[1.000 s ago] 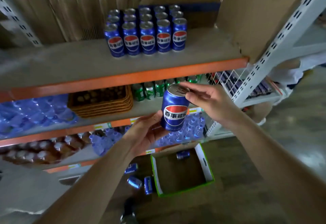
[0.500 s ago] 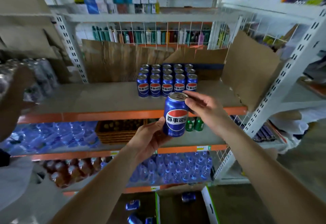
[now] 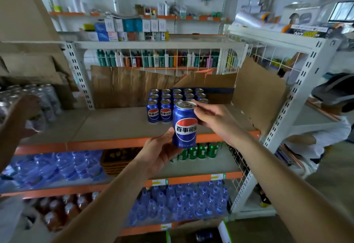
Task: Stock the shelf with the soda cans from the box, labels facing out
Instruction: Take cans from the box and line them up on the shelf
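A blue soda can (image 3: 184, 124) with a red, white and blue label stands upright in the air in front of the shelf (image 3: 118, 126), label towards me. My left hand (image 3: 159, 152) cups its lower side and base. My right hand (image 3: 212, 118) pinches its top rim from the right. Behind it, on the shelf, several matching cans (image 3: 162, 106) stand in rows with labels outward; the held can hides part of that block. The box (image 3: 222, 231) shows at the bottom edge with one can (image 3: 204, 236) lying in it.
Brown cardboard (image 3: 258, 93) lines the shelf's back and right side. Green cans (image 3: 201, 150) and a basket (image 3: 116, 160) sit on the shelf below, water bottles (image 3: 180, 202) lower down. Another person's hand (image 3: 17, 120) is at the left, and a second person (image 3: 329, 128) bends at the right.
Both hands have carried the can upward and closer to the stocked shelf. My view has tilted up, so the box has slid nearly out of frame.
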